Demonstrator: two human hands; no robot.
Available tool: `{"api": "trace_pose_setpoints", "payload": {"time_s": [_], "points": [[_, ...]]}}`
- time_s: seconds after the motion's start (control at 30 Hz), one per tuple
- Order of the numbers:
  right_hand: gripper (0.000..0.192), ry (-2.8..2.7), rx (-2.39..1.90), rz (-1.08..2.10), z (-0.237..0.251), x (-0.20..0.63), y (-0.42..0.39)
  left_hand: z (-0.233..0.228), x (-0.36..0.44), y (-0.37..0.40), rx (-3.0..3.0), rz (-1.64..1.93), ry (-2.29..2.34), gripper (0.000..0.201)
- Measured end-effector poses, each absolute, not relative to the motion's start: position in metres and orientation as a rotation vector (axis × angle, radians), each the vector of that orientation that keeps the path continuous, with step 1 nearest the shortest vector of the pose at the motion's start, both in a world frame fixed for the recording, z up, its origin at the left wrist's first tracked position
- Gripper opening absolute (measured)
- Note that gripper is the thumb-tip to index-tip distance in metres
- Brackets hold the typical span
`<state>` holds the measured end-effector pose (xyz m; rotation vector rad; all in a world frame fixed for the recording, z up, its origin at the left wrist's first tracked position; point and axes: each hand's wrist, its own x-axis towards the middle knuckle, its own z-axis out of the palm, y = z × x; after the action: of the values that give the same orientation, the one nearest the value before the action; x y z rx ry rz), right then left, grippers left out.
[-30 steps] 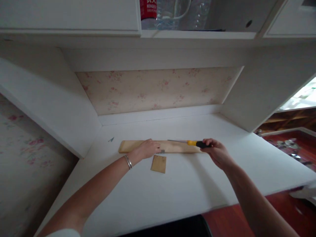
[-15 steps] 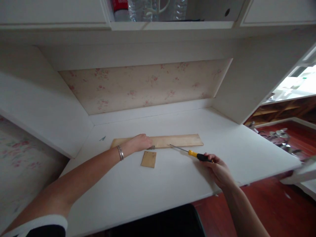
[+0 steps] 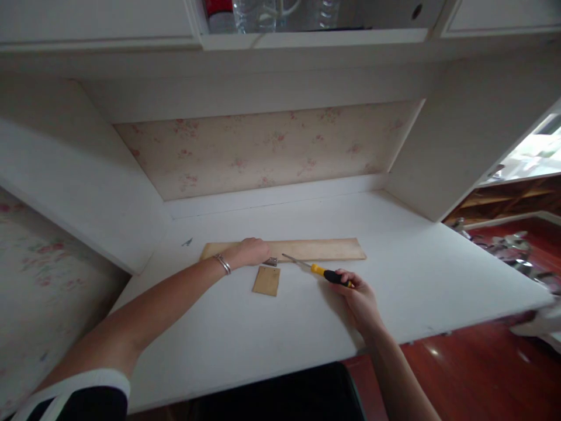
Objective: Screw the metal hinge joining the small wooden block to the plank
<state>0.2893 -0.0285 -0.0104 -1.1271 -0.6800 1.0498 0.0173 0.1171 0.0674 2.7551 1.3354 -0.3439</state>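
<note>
My left hand lies flat, fingers loosely spread, pressing on the plank at mid-frame on the desk. My right hand is clamped on the screwdriver, tip near the hinge. A small board lies just below. Bottles stand on the shelf along the top edge; their label is unreadable.

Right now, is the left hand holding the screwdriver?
No, the screwdriver is in the right hand; the left hand lies flat on the long wooden strip.
</note>
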Motion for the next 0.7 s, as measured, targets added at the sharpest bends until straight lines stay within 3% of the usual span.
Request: {"api": "trace_pose_setpoints", "payload": {"time_s": [0.7], "points": [[0.027, -0.739, -1.058, 1.121, -0.017, 0.292, -0.032, 0.065, 0.016, 0.121, 2.025, -0.165, 1.604, 0.029]]}}
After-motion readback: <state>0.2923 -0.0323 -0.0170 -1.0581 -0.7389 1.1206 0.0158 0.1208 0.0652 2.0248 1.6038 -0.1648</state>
